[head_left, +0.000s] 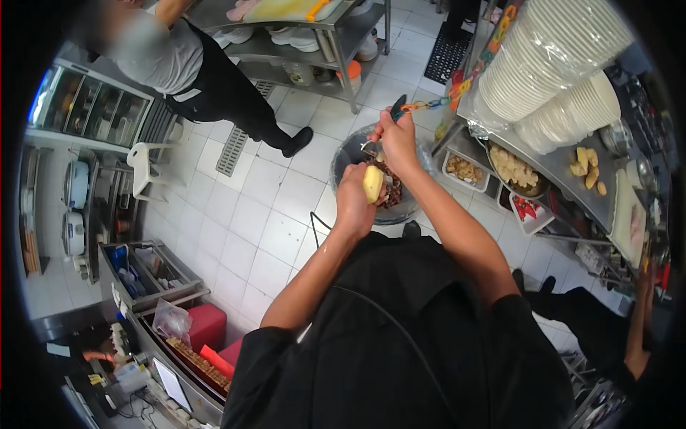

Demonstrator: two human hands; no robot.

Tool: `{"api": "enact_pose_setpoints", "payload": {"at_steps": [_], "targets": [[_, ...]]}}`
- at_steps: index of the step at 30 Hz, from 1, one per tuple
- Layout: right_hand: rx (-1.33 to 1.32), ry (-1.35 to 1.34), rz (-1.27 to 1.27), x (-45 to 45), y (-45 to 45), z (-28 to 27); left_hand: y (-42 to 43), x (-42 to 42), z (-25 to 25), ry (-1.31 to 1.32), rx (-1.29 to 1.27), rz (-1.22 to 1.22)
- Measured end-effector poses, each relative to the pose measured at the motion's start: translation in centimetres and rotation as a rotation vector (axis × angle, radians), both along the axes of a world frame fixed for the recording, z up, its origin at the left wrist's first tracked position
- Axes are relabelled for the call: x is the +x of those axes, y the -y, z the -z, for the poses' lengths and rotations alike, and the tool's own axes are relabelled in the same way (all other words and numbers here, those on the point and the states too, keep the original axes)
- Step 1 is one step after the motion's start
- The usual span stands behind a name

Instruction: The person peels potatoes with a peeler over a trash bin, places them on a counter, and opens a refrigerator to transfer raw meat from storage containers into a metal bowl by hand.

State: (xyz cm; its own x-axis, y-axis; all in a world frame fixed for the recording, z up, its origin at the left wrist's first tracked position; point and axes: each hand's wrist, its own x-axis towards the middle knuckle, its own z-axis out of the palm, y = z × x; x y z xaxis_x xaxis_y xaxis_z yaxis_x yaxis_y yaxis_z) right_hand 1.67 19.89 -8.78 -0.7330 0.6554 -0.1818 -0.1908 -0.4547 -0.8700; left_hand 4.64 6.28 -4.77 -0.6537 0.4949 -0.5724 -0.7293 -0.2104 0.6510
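Clock directions are read from the centre of my head view, 12 at the top. My left hand point(355, 198) is near the centre, its grip clamped on a yellow, peeled-looking food piece point(372, 184). My right hand point(399, 140), just beyond at 1 o'clock, has its grip closed around a dark-handled tool point(398, 107); the fingers partly hide its working end, so I cannot tell its type. A chain of coloured links point(429, 104) runs from near the tool's handle toward 1 o'clock.

Below both hands I see a round, lined bin point(394, 215) containing brown scraps point(390, 194). At 2 to 3 o'clock, a white tray point(464, 171) holds tan pieces, and beside it a round pan point(516, 170) holds pale chunks. A white container point(530, 214) with red items is at 3 o'clock. On the steel tabletop point(569, 187), more yellow pieces point(589, 169) lie between 2 and 3 o'clock, near tall stacks of white containers point(541, 61) at 2 o'clock.

Farther out, one co-worker point(587, 314) is at 4 o'clock; another point(207, 79) stands at 10 o'clock on the tiled floor point(266, 191). A white plastic chair point(143, 166) is between 9 and 10 o'clock.
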Motion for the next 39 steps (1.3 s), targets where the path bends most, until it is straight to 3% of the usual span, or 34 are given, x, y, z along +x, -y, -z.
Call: {"api": "enact_pose_setpoints", "payload": {"at_steps": [6,13,16,23,29,39], "targets": [[0.279,0.174,-0.009,0.5,-2.1,0.6,0.4,0.0,-0.2,0.003,0.077,0.01],[0.431,0.079,-0.057,1.0,-2.1,-1.1,1.0,-0.8,0.4,0.016,0.1,0.047],[0.394,0.119,-0.19,0.8,-2.2,-1.2,1.2,-1.0,1.3,-0.017,0.086,0.073],[0.003,-0.039,-0.107,0.7,-2.9,-3.1,1.8,-2.2,0.3,-0.133,0.015,0.11],[0.025,-0.004,-0.118,1.7,-2.4,-2.6,1.7,-2.8,-0.1,-0.149,-0.056,0.131],[0.318,0.338,-0.064,7.4,-2.0,-3.8,1.9,-3.7,-1.9,-0.31,-0.093,0.219]]}}
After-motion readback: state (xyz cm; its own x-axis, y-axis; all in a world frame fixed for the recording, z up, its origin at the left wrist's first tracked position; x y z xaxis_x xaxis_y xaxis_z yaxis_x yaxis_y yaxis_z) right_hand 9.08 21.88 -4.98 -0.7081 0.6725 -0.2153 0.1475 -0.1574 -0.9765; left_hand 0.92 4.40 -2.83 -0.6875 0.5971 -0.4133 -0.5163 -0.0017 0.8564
